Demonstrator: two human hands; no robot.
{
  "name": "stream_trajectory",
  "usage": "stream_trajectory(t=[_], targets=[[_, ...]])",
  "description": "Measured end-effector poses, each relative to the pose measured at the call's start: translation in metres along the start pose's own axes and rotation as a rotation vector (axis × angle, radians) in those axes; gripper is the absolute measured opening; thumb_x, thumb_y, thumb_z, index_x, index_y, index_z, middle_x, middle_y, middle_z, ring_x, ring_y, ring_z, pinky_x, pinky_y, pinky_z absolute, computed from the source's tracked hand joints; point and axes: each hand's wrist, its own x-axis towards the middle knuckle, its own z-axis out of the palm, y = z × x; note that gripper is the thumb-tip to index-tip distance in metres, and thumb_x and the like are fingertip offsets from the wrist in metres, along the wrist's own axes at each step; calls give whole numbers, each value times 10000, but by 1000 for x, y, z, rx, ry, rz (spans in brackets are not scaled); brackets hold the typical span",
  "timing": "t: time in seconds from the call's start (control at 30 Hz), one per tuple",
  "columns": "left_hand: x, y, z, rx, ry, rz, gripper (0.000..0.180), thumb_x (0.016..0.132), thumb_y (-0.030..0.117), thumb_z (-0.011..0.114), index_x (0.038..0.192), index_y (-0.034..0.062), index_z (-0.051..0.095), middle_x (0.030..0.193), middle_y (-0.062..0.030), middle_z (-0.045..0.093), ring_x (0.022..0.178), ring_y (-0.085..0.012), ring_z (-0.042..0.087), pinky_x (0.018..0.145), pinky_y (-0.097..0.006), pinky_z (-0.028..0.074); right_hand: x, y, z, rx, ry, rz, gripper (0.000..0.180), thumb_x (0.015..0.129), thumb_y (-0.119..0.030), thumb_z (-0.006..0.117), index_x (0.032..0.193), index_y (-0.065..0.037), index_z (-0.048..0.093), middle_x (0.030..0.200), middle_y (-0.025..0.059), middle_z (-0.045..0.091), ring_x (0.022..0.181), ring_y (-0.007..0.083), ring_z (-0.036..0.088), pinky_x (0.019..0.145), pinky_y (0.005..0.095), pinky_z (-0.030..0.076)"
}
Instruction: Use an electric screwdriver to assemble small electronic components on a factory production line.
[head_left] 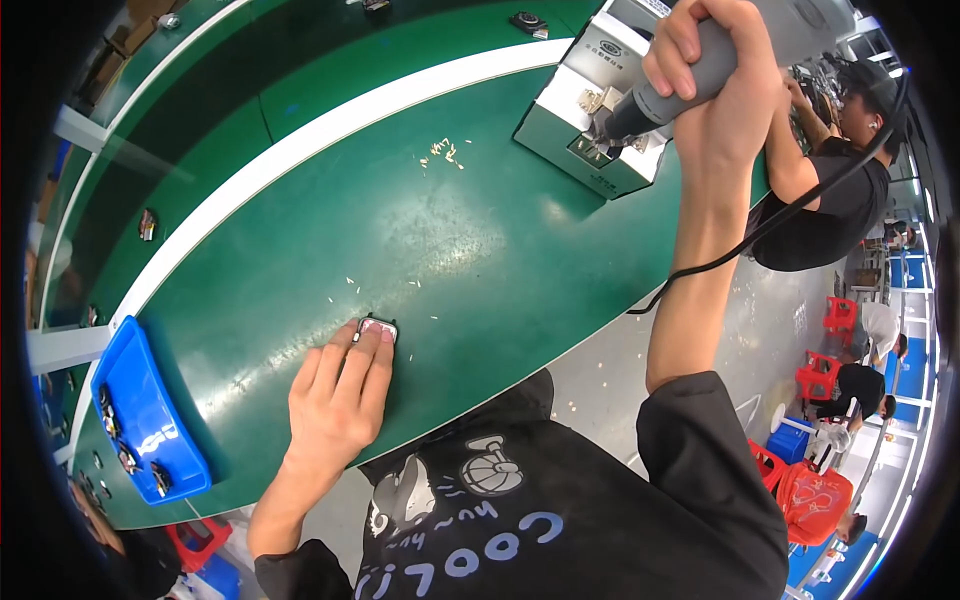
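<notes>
My right hand [728, 95] is wrapped around a grey electric screwdriver [655, 100], held up at the upper right with its cord running down past my forearm. The screwdriver's nose points down-left at the outlet of a boxy white-and-black screw feeder [557, 112]; whether its tip touches is too small to tell. My left hand [340, 400] rests on the green table [520, 280], its fingertips pinning a small dark-rimmed, watch-like case [392, 325]. The fingers cover much of the case, and a bit of pinkish inside shows between them.
At the left, a blue tray [190, 440] holds several small dark parts. Loose tiny pale bits [445, 152] lie scattered on the table. Beyond a white rail [330, 115] runs a green belt carrying a few parts. A co-worker [835, 190] in black is close at the right.
</notes>
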Motion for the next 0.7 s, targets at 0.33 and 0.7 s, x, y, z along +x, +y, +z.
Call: stream_trajectory(t=[0.33, 0.7], targets=[[-10, 4, 19, 111, 169, 74, 208, 742, 45, 663, 933, -26, 708, 903, -121, 656, 897, -298, 704, 627, -310, 505, -86, 1, 30, 344, -542, 118, 222, 977, -251, 442, 993, -36, 494, 751, 70, 493, 455, 136, 396, 454, 302, 360], [-19, 3, 25, 149, 211, 109, 67, 816, 12, 687, 802, -35, 641, 811, -131, 616, 869, -323, 715, 617, -312, 525, -131, 35, 78, 381, -618, 244, 265, 1032, -274, 307, 1017, -54, 454, 757, 89, 509, 444, 159, 425, 467, 344, 393]])
